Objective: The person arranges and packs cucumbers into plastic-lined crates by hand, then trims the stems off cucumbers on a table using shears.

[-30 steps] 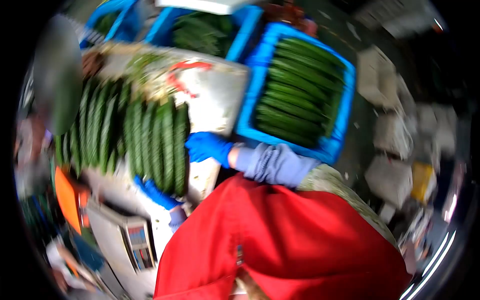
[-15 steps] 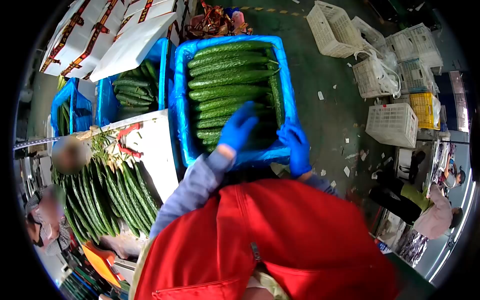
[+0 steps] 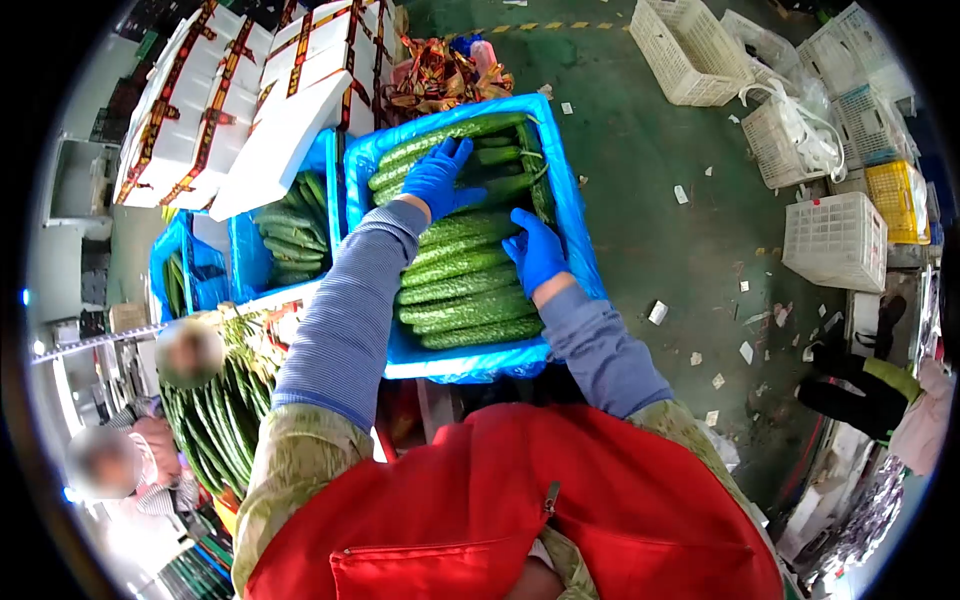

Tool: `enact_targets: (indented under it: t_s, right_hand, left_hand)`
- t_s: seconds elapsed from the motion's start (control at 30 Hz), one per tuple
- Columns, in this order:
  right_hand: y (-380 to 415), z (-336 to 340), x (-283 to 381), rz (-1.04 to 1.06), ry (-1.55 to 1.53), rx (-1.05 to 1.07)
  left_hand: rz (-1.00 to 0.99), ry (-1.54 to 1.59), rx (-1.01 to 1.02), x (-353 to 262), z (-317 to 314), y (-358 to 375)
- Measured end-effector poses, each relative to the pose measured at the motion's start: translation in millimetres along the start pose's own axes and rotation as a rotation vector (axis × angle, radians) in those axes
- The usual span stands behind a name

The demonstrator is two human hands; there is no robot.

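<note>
Rows of long green cucumbers (image 3: pixel 467 282) lie crosswise in a crate (image 3: pixel 573 200) lined with blue plastic. One cucumber (image 3: pixel 536 175) stands lengthwise along the crate's right side. My left hand (image 3: pixel 437 178), in a blue glove, rests over the upper rows with its fingers spread. Beneath it, parts of several cucumbers are hidden. In the matching glove, my right hand (image 3: pixel 535 250) is at the right ends of the middle rows, fingers slightly bent and apart, touching or very near them. I cannot see either hand closed around a cucumber.
Another blue-lined crate with cucumbers (image 3: pixel 290 240) stands to the left, by white foam boxes (image 3: pixel 190 110). More cucumbers (image 3: pixel 215 425) are spread on a table at lower left, near other people. White plastic baskets (image 3: pixel 838 240) stand on the littered green floor (image 3: pixel 640 170) at right.
My left hand has moved up to the upper rows. My right hand has left the crate's right rim and come over the cucumbers. The camera view has shifted.
</note>
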State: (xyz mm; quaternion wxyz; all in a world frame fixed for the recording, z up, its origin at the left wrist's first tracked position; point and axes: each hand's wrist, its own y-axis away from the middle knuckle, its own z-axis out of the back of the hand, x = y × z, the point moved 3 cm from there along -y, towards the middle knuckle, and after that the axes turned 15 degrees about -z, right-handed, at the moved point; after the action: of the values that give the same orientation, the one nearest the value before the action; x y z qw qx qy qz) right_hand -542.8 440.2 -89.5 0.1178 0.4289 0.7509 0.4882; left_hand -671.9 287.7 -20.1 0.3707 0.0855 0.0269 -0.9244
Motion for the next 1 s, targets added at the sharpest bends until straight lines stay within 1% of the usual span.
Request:
enact_targets:
  t_s: [0.07,0.1,0.2,0.27,0.3,0.4,0.47,0.53,0.57,0.67,0.7,0.77,0.8,0.83,0.87,0.9,0.93,1.0]
  right_hand:
    - [-23,-8,0,-0.118,-0.052,-0.15]
    - [-21,-14,3,-0.132,-0.051,-0.116]
    - [-25,-22,8,-0.019,-0.03,-0.021]
    - [-29,-25,11,-0.023,-0.019,-0.037]
    - [-27,-31,12,-0.026,-0.015,-0.043]
    - [-19,-44,15,-0.098,-0.189,-0.274]
    - [-26,-39,15,-0.087,-0.152,-0.09]
    - [-13,-41,17,-0.08,-0.109,0.094]
    - [-12,-41,18,-0.083,-0.116,-0.011]
    - [-41,-27,9,-0.019,-0.087,-0.054]
    - [-36,-28,9,0.007,-0.031,-0.056]
    - [-19,-32,14,0.072,0.082,-0.059]
    - [-20,-29,14,0.059,0.048,-0.04]
    - [-24,-28,13,0.042,0.022,-0.02]
    - [-27,-28,11,0.022,-0.004,0.001]
    - [-22,-31,11,0.11,0.136,-0.07]
    - [-15,-35,15,0.082,0.127,-0.099]
    - [-7,-42,19,0.02,0.118,-0.15]
  left_hand:
    - [0.008,-0.024,0.078,1,-2,-9]
    - [0.021,-0.037,0.105,-2,1,-14]
    - [0.054,-0.031,0.148,-8,6,-26]
    - [0.072,0.022,0.185,-6,8,-31]
    - [0.081,0.049,0.159,-1,9,-34]
    - [0.114,0.113,0.178,5,11,-46]
    - [0.069,0.152,0.136,4,17,-53]
    - [-0.005,0.219,0.075,1,18,-54]
    - [-0.003,0.126,0.015,-2,16,-53]
    - [0.144,-0.179,-0.148,-20,11,-37]
    - [0.121,-0.134,-0.155,-14,4,-38]
    - [0.075,0.137,0.015,6,2,-53]
    - [0.038,0.272,0.096,7,4,-62]
    - [-0.035,0.183,0.049,3,9,-65]
    - [0.02,0.067,0.148,1,6,-66]
    - [0.082,-0.048,0.248,-18,22,-62]
    - [0.149,-0.165,0.35,-29,30,-56]
    - [0.021,-0.158,0.118,-28,11,-46]
